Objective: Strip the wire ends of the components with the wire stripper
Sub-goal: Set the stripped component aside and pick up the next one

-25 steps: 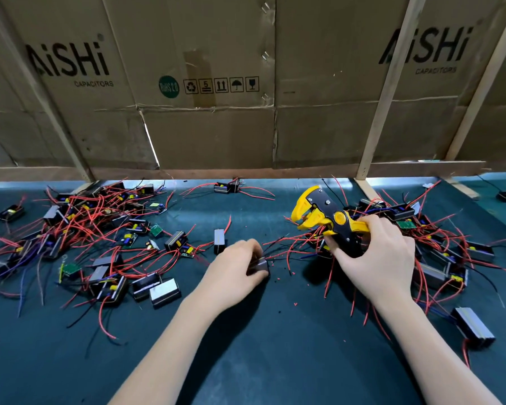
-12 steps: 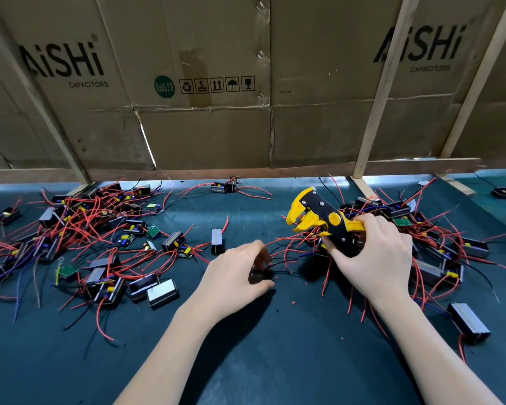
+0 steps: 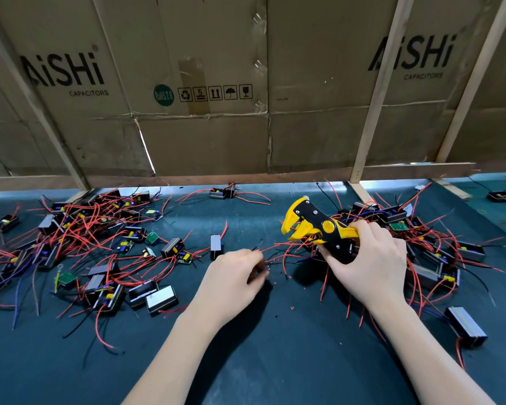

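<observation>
yellow-and-black wire stripper (image 3: 313, 226), red wires (image 3: 79, 229), dark teal table (image 3: 275, 346), brown cardboard (image 3: 205, 141).

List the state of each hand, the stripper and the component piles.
Left hand: fingers curled, pinching wire ends.
Right hand: gripping the wire stripper's handles.
Wire stripper: held above the mat, jaws open, no wire in them.
Left pile: tangled, on the mat.
Right pile: tangled.

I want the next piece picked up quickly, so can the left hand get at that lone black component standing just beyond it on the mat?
Probably yes. The left hand sits just short of the lone black component, with bare mat between them. Whether its curled fingers already pinch a wire is unclear.
</observation>
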